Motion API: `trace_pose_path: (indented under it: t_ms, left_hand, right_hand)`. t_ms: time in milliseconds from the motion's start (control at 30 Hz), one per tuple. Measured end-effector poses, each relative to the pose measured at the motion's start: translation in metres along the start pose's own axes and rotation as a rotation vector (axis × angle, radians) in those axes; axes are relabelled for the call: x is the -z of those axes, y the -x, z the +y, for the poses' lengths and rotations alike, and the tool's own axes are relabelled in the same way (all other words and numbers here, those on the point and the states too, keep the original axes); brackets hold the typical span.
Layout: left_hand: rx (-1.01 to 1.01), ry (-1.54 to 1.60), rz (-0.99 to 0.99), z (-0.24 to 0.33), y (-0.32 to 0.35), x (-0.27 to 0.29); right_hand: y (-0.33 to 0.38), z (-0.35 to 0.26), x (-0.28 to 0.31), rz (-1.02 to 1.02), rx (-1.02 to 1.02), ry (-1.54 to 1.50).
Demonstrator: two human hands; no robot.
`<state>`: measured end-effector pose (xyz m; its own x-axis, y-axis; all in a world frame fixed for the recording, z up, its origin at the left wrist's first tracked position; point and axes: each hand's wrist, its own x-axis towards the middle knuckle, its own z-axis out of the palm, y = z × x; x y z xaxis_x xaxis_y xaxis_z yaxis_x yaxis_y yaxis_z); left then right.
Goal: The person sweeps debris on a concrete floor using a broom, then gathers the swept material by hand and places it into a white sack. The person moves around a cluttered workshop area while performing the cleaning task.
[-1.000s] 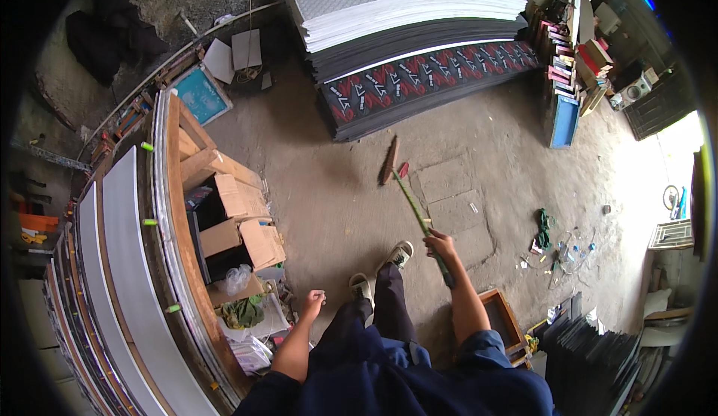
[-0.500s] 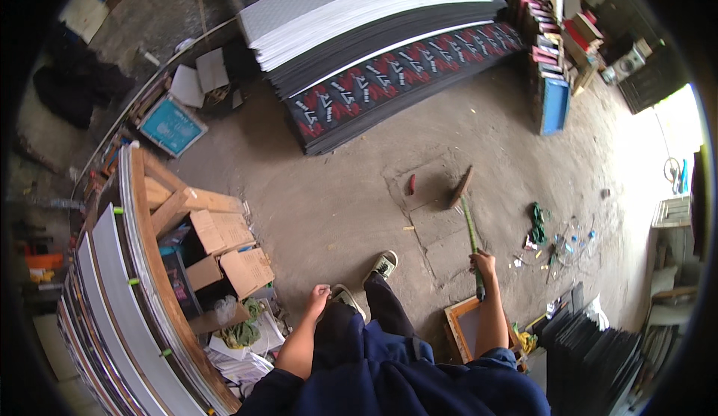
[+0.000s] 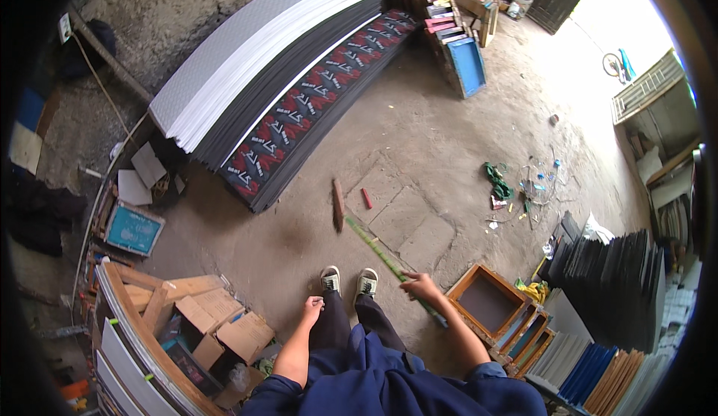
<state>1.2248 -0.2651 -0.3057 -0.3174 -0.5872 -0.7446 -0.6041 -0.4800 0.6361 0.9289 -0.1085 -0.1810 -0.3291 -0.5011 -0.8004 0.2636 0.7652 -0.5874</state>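
Observation:
My right hand (image 3: pixel 423 288) is closed round the green striped handle of a broom (image 3: pixel 372 244). The handle slants forward and left across the floor, with its lower end sticking out past my hand. Its brown broom head (image 3: pixel 338 205) is down at the floor ahead of my feet. A small red piece (image 3: pixel 366 198) lies just right of the broom head, apart from it. At my left thigh hangs my left hand (image 3: pixel 313 308), its fingers curled; anything in them is too small to make out.
A long stack of white and black sheets (image 3: pixel 277 65) lies ahead on the left. Cardboard boxes (image 3: pixel 209 307) and a wooden frame (image 3: pixel 161 293) stand at left. Wooden frames (image 3: pixel 486 304) and black sheets (image 3: pixel 609 289) stand at right. Scraps and a green cloth (image 3: pixel 497 182) litter the floor.
The broom head has swung left, past the red piece, and the handle now slants more. My view has turned right, and my feet are now side by side.

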Motion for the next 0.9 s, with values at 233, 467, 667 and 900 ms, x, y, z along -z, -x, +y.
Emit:
trace_pose_path:
  t_ms: [233, 467, 667, 900]
  left_hand:
    - [-0.060, -0.175, -0.102, 0.018, -0.022, 0.017]
    - [-0.052, -0.174, -0.145, 0.018, -0.023, 0.047]
    - [-0.040, -0.228, -0.181, 0.008, -0.032, 0.081]
    - [-0.109, -0.345, -0.122, 0.023, -0.070, 0.112]
  right_hand:
    - [-0.011, 0.034, -0.006, 0.092, -0.153, 0.179]
    - [0.002, 0.023, 0.064, 0.478, -0.122, 0.281]
    - [-0.028, 0.023, 0.070, 0.692, -0.161, -0.204]
    - [-0.010, -0.003, 0.020, 0.326, 0.008, -0.411]
